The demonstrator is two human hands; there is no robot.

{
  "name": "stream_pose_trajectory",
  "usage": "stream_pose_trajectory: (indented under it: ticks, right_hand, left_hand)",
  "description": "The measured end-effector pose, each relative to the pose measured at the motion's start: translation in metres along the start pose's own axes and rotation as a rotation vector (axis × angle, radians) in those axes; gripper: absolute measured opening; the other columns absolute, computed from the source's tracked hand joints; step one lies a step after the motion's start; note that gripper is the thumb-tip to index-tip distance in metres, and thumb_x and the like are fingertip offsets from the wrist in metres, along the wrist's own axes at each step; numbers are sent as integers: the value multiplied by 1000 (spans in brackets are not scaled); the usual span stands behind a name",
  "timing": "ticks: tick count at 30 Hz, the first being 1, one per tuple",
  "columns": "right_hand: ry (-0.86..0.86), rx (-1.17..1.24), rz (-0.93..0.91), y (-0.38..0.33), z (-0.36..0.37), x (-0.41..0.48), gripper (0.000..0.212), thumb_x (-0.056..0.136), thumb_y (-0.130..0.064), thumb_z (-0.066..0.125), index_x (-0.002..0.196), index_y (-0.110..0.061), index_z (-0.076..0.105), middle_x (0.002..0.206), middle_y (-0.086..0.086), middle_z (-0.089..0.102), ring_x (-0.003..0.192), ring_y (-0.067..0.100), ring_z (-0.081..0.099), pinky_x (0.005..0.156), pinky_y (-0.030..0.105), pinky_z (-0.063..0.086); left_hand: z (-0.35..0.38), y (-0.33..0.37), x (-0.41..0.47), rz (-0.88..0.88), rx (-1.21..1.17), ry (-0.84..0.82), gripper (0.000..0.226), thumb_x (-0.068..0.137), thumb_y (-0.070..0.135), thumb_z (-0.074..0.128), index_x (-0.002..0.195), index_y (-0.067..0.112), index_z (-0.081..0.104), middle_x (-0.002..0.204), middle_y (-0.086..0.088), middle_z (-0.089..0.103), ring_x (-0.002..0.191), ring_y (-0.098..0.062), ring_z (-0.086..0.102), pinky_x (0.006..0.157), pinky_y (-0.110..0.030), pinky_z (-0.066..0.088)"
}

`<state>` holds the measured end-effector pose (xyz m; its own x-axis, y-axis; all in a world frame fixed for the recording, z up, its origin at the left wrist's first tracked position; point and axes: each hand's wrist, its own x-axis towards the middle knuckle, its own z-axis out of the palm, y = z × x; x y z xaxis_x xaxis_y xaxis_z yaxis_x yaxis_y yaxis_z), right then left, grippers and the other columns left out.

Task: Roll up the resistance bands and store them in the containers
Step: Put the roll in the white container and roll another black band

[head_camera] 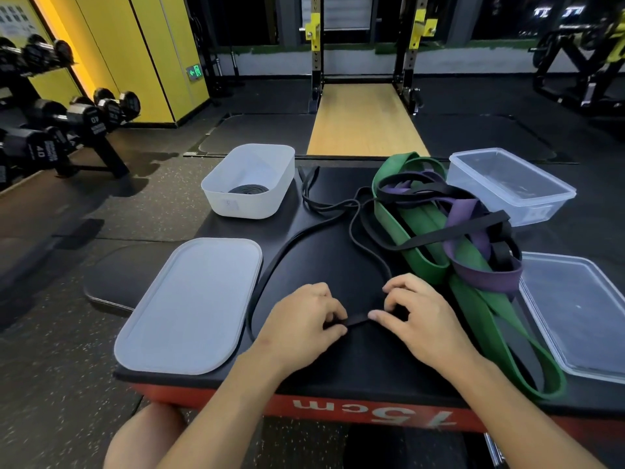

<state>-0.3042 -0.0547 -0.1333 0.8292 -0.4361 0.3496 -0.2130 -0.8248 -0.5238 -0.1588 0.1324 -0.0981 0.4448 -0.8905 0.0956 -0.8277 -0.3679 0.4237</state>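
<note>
Thin black rubber resistance band [357,321], looped loose on the near side of the white plastic tub [243,204], near end pinched between left hand [301,321] and right hand [417,319], rolling apparently just starting; next move likely needs tight, even turns along the free length.

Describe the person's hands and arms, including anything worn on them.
The left hand and right hand are bare: no gloves, rings, watch or wristband show. The left forearm and right forearm are uncovered too, with no sleeve in view down to the picture's edge.
</note>
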Motion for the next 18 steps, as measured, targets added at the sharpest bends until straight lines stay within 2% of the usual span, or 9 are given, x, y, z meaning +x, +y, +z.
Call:
stream_pose_trajectory:
  ticks: [1,3,7,10,14,18]
  right_hand:
    - [-9,16,-11,1,0,0,28,83,-49,76,73,-26,63,110,-19,59,105,1,57,89,23,47]
    - [-54,10,-64,0,0,-2,23,87,-52,71,83,-29,70,118,-22,59,114,-1,54,95,23,45]
    - [-93,-75,-170,-4,0,-3,33,87,-60,66,96,-30,79,119,-21,61,115,6,52,96,26,45]
    - [-69,-67,-191,-7,4,-1,20,89,-42,72,93,-24,78,113,-18,64,109,4,55,91,29,52]
    - [23,-26,-67,2,-3,-5,6,88,-19,80,93,-20,78,107,-16,67,102,6,60,92,34,54]
    - [97,16,102,11,-13,-18,19,86,-4,77,96,-20,78,109,-17,59,92,5,62,82,18,47]
  left_hand:
    - [-3,-2,1,-27,-39,-9,8,93,34,73,100,37,72,93,14,51,86,-2,49,77,-25,45]
    - [-4,-5,5,-90,-130,-1,18,88,23,76,87,38,67,91,13,53,81,-2,53,76,-24,45]
    - [3,1,13,-116,-169,44,17,90,19,76,88,34,68,91,13,53,83,-2,53,75,-24,46]
    - [9,14,18,-98,-2,113,5,97,28,68,100,32,68,95,11,52,88,-7,56,72,-29,47]
    - [9,21,9,-190,238,166,19,104,43,52,112,32,66,106,8,70,95,-20,67,70,-33,45]
    - [-2,5,-11,-353,195,190,19,104,47,54,107,32,67,97,7,73,92,-22,68,68,-33,43]
